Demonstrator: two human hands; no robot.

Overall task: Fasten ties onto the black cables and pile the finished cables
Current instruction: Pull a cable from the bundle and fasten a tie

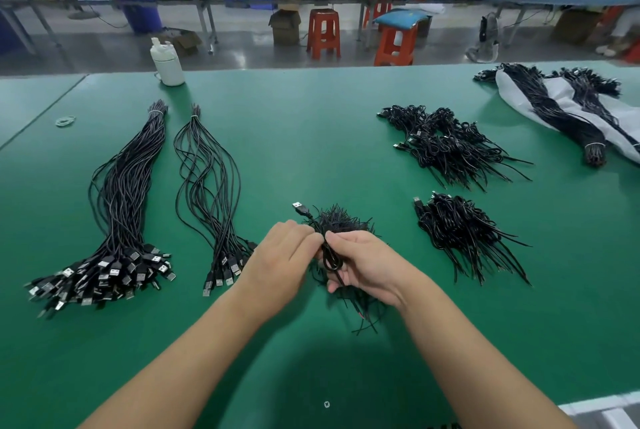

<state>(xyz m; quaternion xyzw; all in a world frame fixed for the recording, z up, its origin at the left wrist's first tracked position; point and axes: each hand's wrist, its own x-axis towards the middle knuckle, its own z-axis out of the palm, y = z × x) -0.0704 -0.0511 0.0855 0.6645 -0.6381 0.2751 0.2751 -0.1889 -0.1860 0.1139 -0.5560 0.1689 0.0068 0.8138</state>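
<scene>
The right hand [363,267] curls its fingers around a folded black cable [330,260], thumb tip pressed at the top of the loop. The left hand [282,257] meets it there, fingertips pinching the same cable at the fold; whether a tie sits between them cannot be told. The cable's USB plug [299,207] sticks up and away from the hands.

Directly under and behind the hands lies a heap of loose ties [341,222], thin black strands spilling toward the person.

Taking that heap as the mark: just to its right sits a small pile of finished cables [460,233], and farther back on the right a larger pile [446,146]. Well to its left lie two long bundles of straight cables, the thinner one [211,186] nearer and the thicker one [121,207] beyond it, plugs fanned toward the near edge. Bare green table [311,137] opens behind the heap up to the far edge, where a white bottle [167,63] stands at back left. At far back right, more bundles rest on a white bag [568,106].
</scene>
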